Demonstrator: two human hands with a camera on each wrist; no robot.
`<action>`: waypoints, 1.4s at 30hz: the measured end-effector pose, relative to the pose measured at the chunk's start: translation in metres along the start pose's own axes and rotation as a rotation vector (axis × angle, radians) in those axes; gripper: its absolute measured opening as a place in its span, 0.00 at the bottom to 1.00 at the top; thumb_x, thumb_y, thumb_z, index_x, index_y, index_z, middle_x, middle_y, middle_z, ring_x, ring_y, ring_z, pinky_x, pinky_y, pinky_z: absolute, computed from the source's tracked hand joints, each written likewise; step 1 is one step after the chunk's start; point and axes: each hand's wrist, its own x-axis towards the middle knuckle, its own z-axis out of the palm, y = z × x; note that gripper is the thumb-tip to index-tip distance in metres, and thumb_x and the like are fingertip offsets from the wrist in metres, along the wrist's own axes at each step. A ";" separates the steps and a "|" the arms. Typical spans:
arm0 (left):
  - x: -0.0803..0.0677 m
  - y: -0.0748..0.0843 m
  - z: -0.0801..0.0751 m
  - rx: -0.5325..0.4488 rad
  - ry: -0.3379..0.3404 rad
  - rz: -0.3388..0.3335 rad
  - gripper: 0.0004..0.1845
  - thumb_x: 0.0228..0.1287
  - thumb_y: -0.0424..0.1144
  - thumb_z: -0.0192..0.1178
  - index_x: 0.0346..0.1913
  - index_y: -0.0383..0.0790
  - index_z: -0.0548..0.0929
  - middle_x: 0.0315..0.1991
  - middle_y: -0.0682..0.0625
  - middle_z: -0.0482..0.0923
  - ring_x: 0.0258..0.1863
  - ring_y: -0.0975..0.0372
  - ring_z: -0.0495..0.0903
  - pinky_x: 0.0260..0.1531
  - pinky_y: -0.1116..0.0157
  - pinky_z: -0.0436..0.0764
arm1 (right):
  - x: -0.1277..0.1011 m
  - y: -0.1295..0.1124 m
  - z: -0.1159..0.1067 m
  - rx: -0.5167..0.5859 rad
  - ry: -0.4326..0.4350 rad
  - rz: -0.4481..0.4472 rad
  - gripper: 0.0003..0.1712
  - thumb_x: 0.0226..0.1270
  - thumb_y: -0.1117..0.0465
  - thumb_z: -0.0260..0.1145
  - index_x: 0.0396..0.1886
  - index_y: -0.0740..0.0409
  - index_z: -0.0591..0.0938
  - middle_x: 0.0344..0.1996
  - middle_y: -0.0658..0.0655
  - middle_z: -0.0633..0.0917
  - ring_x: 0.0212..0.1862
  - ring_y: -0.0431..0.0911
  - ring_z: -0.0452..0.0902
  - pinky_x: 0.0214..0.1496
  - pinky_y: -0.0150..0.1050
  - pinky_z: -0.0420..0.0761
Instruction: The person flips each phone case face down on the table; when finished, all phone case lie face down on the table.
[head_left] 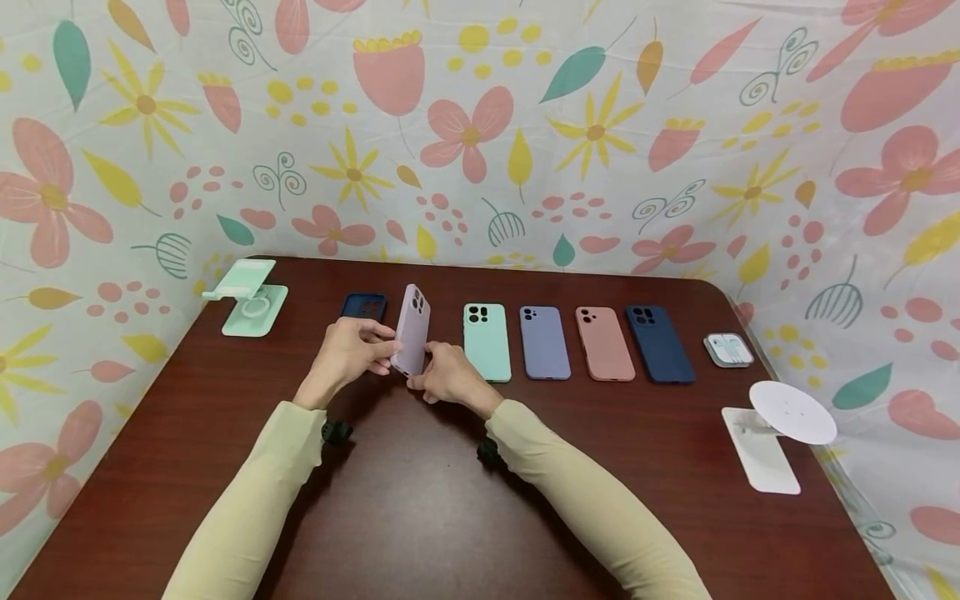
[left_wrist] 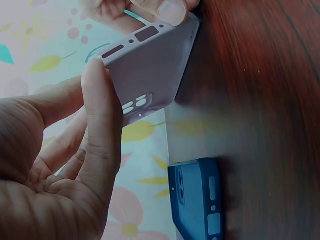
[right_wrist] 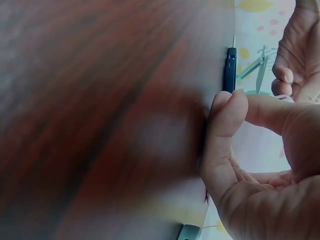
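Lilac case: we see a pale lilac phone case (head_left: 412,330) stood on its lower end on the table (head_left: 420,517), camera cutouts at the top, held between both hands.
Left hand: our left hand (head_left: 349,350) grasps the lilac case's left side, thumb along its edge; the left wrist view shows the thumb (left_wrist: 102,115) pressed on the case (left_wrist: 150,70).
Right hand: our right hand (head_left: 448,377) pinches the lilac case's lower end, fingers curled; the right wrist view shows the thumb (right_wrist: 225,125) against the edge.
Dark blue case: a second case (head_left: 363,307) lies flat just behind the lilac case, to its left; also seen in the left wrist view (left_wrist: 197,197).
Row to the right of the lilac case: mint case (head_left: 486,342) nearest, then periwinkle case (head_left: 544,342), pink case (head_left: 604,343), navy case (head_left: 659,343), all flat.
Earbuds box: white (head_left: 728,349), beyond the navy case, well apart from the lilac case.
Stands: mint stand (head_left: 250,300) far left of the lilac case; white stand (head_left: 780,429) far right, nearer us.
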 end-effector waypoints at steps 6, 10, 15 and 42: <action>-0.001 -0.001 -0.002 0.028 -0.015 -0.008 0.14 0.66 0.37 0.68 0.51 0.36 0.86 0.36 0.41 0.88 0.24 0.59 0.88 0.37 0.51 0.90 | -0.001 0.001 -0.001 0.000 0.000 0.007 0.44 0.63 0.62 0.74 0.75 0.68 0.64 0.23 0.56 0.88 0.21 0.43 0.85 0.27 0.35 0.86; 0.000 -0.004 -0.002 0.050 -0.020 -0.021 0.13 0.68 0.37 0.66 0.52 0.36 0.85 0.36 0.41 0.87 0.25 0.58 0.88 0.37 0.53 0.90 | -0.003 0.001 -0.003 -0.019 0.014 0.005 0.43 0.63 0.62 0.73 0.75 0.68 0.65 0.22 0.56 0.88 0.20 0.43 0.85 0.26 0.35 0.86; 0.002 -0.008 -0.001 0.076 -0.017 -0.037 0.12 0.69 0.38 0.65 0.50 0.35 0.84 0.37 0.41 0.87 0.25 0.59 0.88 0.35 0.55 0.90 | -0.004 0.002 -0.005 -0.044 0.020 0.006 0.44 0.64 0.61 0.73 0.75 0.68 0.64 0.21 0.55 0.87 0.19 0.42 0.85 0.27 0.34 0.86; 0.007 -0.016 0.019 0.179 -0.047 -0.047 0.13 0.65 0.34 0.67 0.50 0.32 0.83 0.38 0.39 0.87 0.24 0.58 0.90 0.32 0.61 0.89 | -0.008 0.009 -0.009 -0.178 0.082 0.024 0.34 0.66 0.61 0.71 0.68 0.69 0.71 0.17 0.52 0.86 0.18 0.40 0.83 0.26 0.31 0.81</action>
